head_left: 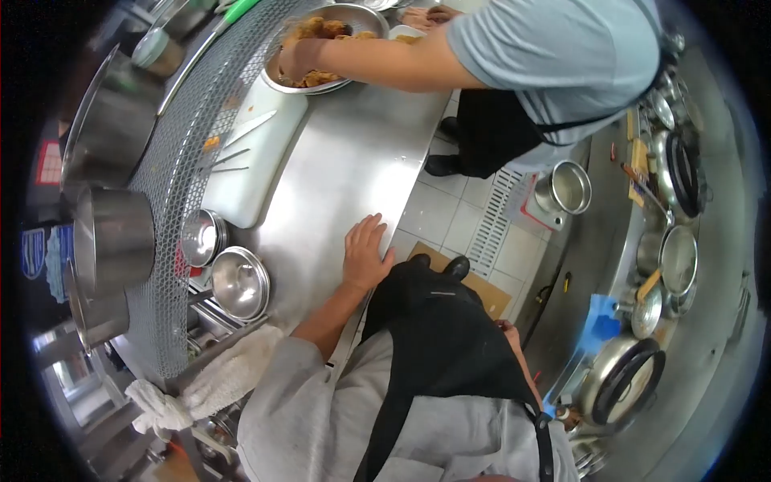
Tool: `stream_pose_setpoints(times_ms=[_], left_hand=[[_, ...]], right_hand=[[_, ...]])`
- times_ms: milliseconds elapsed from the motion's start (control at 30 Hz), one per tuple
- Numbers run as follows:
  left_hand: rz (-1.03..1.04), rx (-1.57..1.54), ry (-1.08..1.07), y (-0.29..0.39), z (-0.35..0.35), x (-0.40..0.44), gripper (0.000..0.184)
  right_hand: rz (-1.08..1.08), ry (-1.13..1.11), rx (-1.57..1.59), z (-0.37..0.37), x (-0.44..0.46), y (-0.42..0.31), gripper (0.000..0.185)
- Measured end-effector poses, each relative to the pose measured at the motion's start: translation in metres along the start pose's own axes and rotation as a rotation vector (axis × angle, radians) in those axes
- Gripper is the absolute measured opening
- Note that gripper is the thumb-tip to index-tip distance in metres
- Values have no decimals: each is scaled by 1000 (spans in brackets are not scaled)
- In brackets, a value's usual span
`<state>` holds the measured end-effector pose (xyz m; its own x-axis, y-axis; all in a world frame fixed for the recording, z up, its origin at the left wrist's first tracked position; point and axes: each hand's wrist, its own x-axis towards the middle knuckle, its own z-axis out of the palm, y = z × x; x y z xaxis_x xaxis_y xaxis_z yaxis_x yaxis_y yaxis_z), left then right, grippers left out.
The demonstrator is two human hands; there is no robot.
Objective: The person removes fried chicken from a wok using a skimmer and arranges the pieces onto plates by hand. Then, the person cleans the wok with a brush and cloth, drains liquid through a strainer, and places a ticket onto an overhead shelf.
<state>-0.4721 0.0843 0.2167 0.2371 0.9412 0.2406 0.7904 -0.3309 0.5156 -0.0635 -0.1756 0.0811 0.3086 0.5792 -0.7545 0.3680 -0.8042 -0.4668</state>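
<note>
The counter (345, 145) runs from the upper middle of the frame down to left of centre. The left grip (365, 251) rests on its top near the right-hand edge, fingers extended, holding nothing. The right grip (507, 328) is mostly hidden beside the apron (438, 345), right of centre; whether it is open or closed cannot be told. For secure support, the left palm is best laid flat, with the fingertips clear of the blades and inside the counter edge; a wet or greasy surface would probably reduce the hold. Item count, outward from the left grip: one white cutting board (241, 197), upper left; on it, three slim items that appear to be knives (250, 128); two stacks of small metal bowls (240, 283), left of centre, number per stack not countable; one white towel (229, 377), lower left; one large metal bowl (340, 83), upper middle, containing browned food (315, 78) in overlapping, uncountable pieces; one co-worker's arm (385, 63) reaching into that bowl; one metal pot (569, 191), right of centre, apart from the counter.
</note>
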Motion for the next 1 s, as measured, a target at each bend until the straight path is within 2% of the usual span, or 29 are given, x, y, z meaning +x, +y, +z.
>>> stream_pose_setpoints(times_ms=[100, 200, 233, 300, 333, 367, 400, 433, 500, 533, 667, 767, 867, 933, 1000], left_hand=[[62, -110, -42, 21, 14, 5, 46], [103, -376, -507, 62, 47, 2, 44], [149, -390, -650, 88, 45, 8, 40], [202, -438, -1005, 107, 86, 1, 38], [186, -461, -1049, 124, 90, 3, 36], [158, -474, -1093, 142, 88, 7, 35], [108, -525, -1083, 160, 87, 12, 33], [196, -438, -1055, 174, 86, 15, 32], [179, -514, -1101, 185, 104, 16, 32], [145, -547, -1100, 197, 110, 19, 32], [286, -609, -1018, 271, 151, 44, 30], [349, -681, -925, 363, 160, 45, 33], [351, -844, -785, 432, 186, 31, 37], [352, -760, -758, 475, 188, 28, 42], [490, -757, -624, 505, 213, 33, 52]], right_hand=[[8, 10, 3, 5, -4, 4, 39], [49, 120, 19, -2, -33, -18, 37], [65, 163, -17, -6, -42, -20, 37], [22, 237, 100, -9, -50, -6, 35], [102, 211, 52, -5, -40, 19, 36], [91, 238, 161, 1, -38, 37, 40], [144, 284, 191, 1, -43, 44, 40], [189, 308, 215, 4, -54, 53, 41], [247, 359, 283, 11, -74, 78, 42], [252, 368, 298, 12, -82, 89, 42], [153, 517, 480, 13, -118, 148, 40], [238, 492, 902, -2, -149, 186, 37], [169, 525, 1056, -48, -195, 191, 41], [114, 568, 1154, -66, -211, 203, 41], [50, 620, 1223, -91, -219, 213, 40]])
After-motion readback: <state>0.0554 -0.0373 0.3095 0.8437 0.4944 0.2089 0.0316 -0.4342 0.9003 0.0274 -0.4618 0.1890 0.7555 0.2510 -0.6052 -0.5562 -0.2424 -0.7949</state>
